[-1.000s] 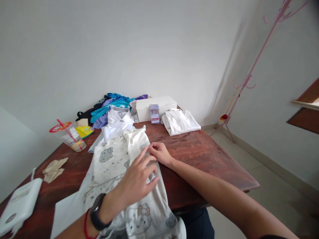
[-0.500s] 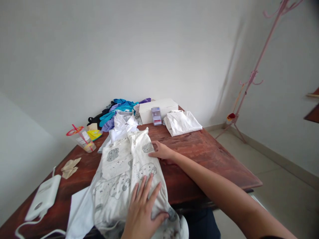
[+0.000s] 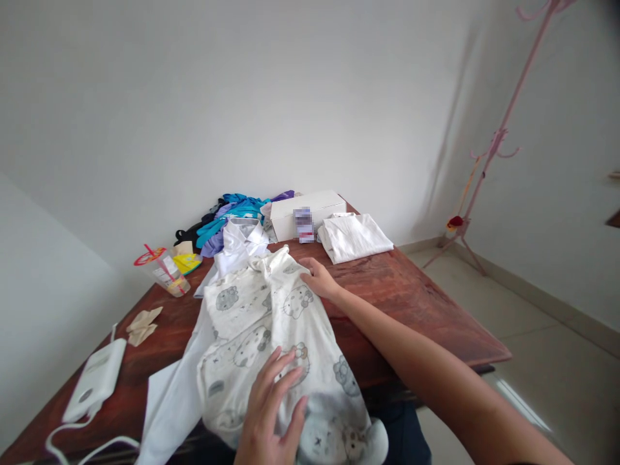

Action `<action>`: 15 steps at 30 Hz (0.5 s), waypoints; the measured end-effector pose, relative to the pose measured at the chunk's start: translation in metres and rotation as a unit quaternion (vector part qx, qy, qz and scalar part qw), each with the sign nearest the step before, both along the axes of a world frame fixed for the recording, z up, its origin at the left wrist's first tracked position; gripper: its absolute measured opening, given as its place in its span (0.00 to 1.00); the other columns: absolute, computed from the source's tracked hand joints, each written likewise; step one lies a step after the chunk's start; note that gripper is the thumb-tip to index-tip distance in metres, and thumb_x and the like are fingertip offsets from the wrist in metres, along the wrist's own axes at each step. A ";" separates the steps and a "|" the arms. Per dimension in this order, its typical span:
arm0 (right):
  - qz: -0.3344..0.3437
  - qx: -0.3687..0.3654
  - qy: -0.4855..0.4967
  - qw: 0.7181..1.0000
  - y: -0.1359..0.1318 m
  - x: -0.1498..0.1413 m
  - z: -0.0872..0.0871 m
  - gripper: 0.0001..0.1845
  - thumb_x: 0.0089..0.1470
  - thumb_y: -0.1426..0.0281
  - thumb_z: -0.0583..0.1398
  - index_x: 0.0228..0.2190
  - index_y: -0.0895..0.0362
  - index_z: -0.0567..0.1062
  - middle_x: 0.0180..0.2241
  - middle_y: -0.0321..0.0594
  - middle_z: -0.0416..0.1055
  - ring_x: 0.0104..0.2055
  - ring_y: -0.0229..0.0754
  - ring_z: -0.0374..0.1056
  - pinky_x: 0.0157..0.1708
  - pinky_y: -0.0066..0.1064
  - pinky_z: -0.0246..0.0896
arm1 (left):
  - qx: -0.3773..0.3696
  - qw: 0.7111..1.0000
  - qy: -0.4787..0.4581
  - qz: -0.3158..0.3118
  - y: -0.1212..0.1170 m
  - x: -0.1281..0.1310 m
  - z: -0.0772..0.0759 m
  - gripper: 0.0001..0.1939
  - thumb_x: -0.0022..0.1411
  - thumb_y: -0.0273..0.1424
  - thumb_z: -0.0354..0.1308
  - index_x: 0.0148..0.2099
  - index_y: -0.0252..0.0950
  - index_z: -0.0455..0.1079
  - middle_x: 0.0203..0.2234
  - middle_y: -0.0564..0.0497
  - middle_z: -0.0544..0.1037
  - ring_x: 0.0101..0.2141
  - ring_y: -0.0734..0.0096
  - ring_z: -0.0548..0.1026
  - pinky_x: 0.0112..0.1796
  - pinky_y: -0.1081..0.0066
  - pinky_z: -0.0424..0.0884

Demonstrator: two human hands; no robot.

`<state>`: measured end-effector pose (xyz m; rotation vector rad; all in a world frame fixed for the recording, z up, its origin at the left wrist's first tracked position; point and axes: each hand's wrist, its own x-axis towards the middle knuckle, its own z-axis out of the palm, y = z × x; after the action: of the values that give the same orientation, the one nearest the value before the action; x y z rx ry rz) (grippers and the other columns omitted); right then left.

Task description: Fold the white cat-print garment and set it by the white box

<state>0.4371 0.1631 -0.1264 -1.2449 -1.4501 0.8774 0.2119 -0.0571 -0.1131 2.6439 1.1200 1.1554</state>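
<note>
A white garment with grey cat-face prints (image 3: 242,342) lies lengthwise over the near part of the table, its lower end hanging at the front edge. Over its lower half is my left hand (image 3: 276,407), open with fingers apart; whether it touches the cloth I cannot tell. My right hand (image 3: 322,279) rests at the garment's upper right edge, thumb and forefinger apart, other fingers hidden. A white collared shirt (image 3: 242,242) lies partly under the printed garment, with a sleeve running down the left side.
On the wooden table (image 3: 411,303) are a folded white cloth (image 3: 358,237), a white box (image 3: 310,210), a heap of coloured clothes (image 3: 242,208), a plastic cup (image 3: 169,274), a crumpled tissue (image 3: 144,325) and a white corded device (image 3: 97,381). A pink coat stand (image 3: 516,97) stands right.
The printed garment's lower part has shifted right and spread, showing more of its prints. My left hand has lifted and moved slightly left and down; my right hand has moved slightly up and right.
</note>
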 end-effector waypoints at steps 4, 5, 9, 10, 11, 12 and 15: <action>-0.037 -0.009 -0.096 0.995 0.002 0.018 0.000 0.20 0.56 0.74 0.62 0.51 0.58 0.75 0.46 0.46 0.77 0.46 0.47 0.74 0.52 0.41 0.67 | -0.038 0.999 0.010 0.023 0.011 -0.012 0.013 0.22 0.69 0.28 0.56 0.62 0.49 0.65 0.60 0.46 0.73 0.64 0.52 0.68 0.59 0.52 0.72; -0.039 -0.012 -0.123 0.992 0.000 0.019 0.001 0.19 0.55 0.73 0.64 0.49 0.58 0.77 0.45 0.46 0.77 0.46 0.48 0.74 0.52 0.41 0.66 | -0.047 0.998 0.001 0.042 0.016 -0.018 0.013 0.21 0.69 0.30 0.57 0.62 0.49 0.66 0.60 0.46 0.72 0.64 0.51 0.68 0.60 0.50 0.71; -0.046 0.011 -0.203 0.978 -0.013 0.014 0.009 0.22 0.58 0.69 0.64 0.54 0.58 0.76 0.52 0.52 0.71 0.53 0.53 0.69 0.59 0.44 0.60 | -0.119 0.978 -0.075 0.156 0.042 -0.050 0.008 0.24 0.68 0.42 0.59 0.63 0.44 0.66 0.65 0.41 0.66 0.67 0.44 0.62 0.65 0.43 0.61; -0.042 0.024 -0.218 0.975 -0.017 0.012 0.012 0.24 0.58 0.68 0.64 0.56 0.57 0.75 0.56 0.52 0.68 0.57 0.54 0.67 0.61 0.45 0.57 | -0.159 0.965 -0.104 0.181 0.048 -0.058 0.007 0.27 0.66 0.45 0.60 0.64 0.43 0.64 0.67 0.40 0.62 0.68 0.43 0.59 0.66 0.42 0.58; -0.033 0.040 -0.234 0.971 -0.021 0.009 0.014 0.25 0.59 0.66 0.65 0.57 0.56 0.74 0.58 0.53 0.66 0.60 0.55 0.64 0.63 0.46 0.55 | -0.209 0.948 -0.139 0.198 0.053 -0.066 0.008 0.31 0.66 0.48 0.60 0.66 0.43 0.62 0.69 0.39 0.59 0.70 0.43 0.56 0.66 0.42 0.56; -0.017 0.060 -0.253 0.966 -0.024 0.007 0.017 0.26 0.59 0.64 0.65 0.58 0.55 0.74 0.60 0.53 0.64 0.63 0.56 0.61 0.64 0.47 0.53 | -0.262 0.925 -0.178 0.209 0.057 -0.073 0.010 0.34 0.65 0.49 0.61 0.67 0.43 0.60 0.71 0.40 0.57 0.70 0.44 0.54 0.67 0.43 0.55; 0.071 0.118 -0.311 0.940 -0.034 -0.001 0.019 0.31 0.61 0.54 0.63 0.61 0.53 0.72 0.68 0.53 0.58 0.71 0.61 0.50 0.68 0.53 0.46 | -0.384 0.853 -0.288 0.203 0.066 -0.087 0.026 0.36 0.64 0.52 0.62 0.69 0.49 0.58 0.72 0.46 0.56 0.70 0.48 0.55 0.64 0.52 0.64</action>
<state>0.4357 0.1295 -0.1070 -1.3035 -2.0981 0.3814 0.1246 0.0094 -0.0870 1.3775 1.5830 1.1013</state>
